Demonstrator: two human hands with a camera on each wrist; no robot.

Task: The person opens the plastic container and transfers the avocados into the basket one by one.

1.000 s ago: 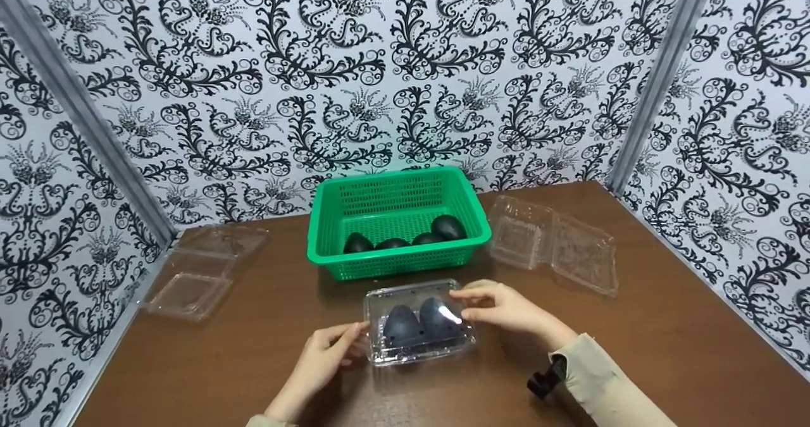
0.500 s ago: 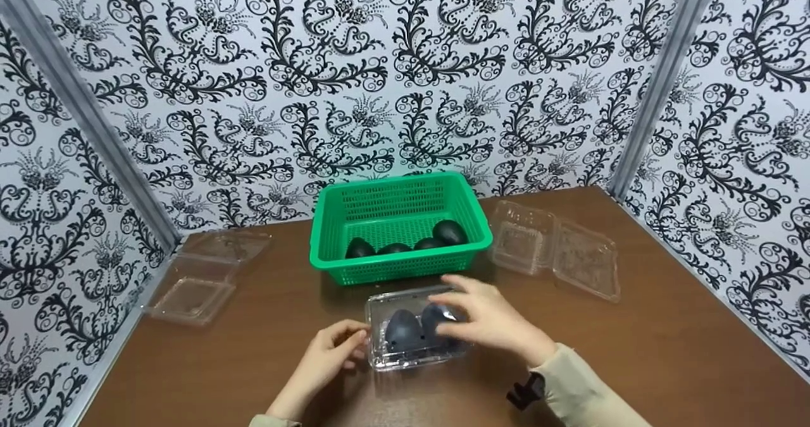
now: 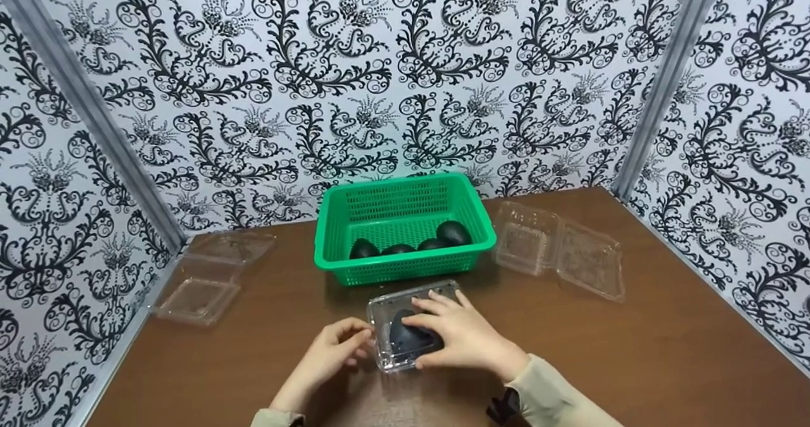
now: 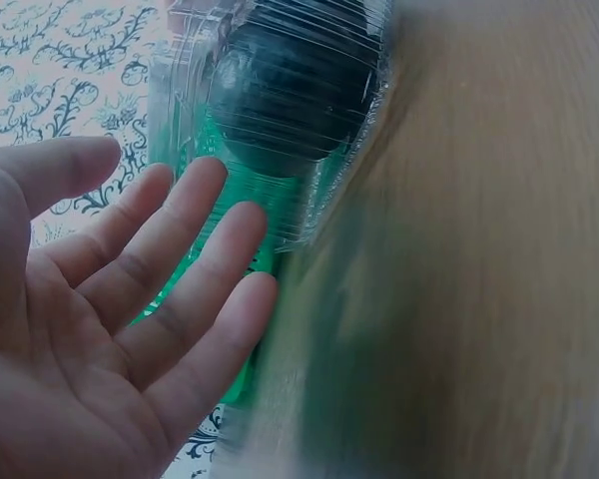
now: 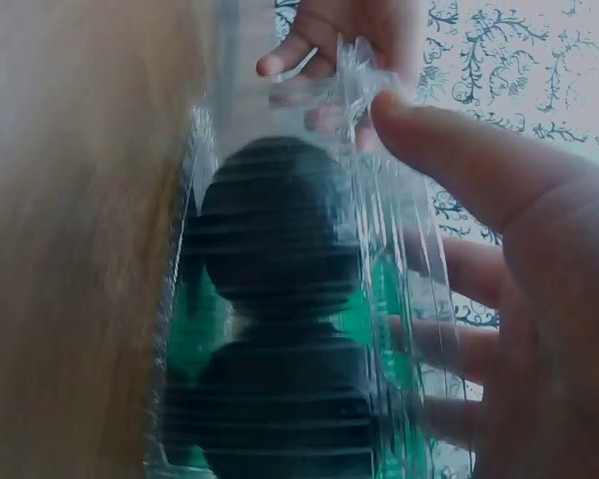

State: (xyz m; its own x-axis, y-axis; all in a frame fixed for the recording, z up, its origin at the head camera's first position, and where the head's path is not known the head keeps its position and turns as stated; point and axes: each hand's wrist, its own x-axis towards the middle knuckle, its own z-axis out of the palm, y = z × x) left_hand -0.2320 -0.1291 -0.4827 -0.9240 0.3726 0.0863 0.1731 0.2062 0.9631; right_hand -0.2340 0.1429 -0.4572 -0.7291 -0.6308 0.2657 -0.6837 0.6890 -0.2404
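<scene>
A clear plastic clamshell box [image 3: 386, 307] stands on the table with its lid down over two dark avocados [image 3: 405, 337]. My right hand [image 3: 465, 335] lies over the right part of the lid, fingers spread and thumb at the front edge, hiding most of one avocado. In the right wrist view both avocados [image 5: 280, 230] show through the ribbed side wall. At the box's left end is my left hand [image 3: 332, 354]; its fingers [image 4: 235, 235] are loosely extended beside the corner and hold nothing.
A green basket [image 3: 408, 272] with several avocados [image 3: 454, 232] stands behind the box. Opened clamshell boxes lie at the back left [image 3: 199, 300] and back right [image 3: 588, 259]. Patterned walls [image 3: 405, 98] enclose the table's back and sides.
My right hand has moved left from the box's right edge onto its lid, and the box has turned slightly. The left hand stays by the left end.
</scene>
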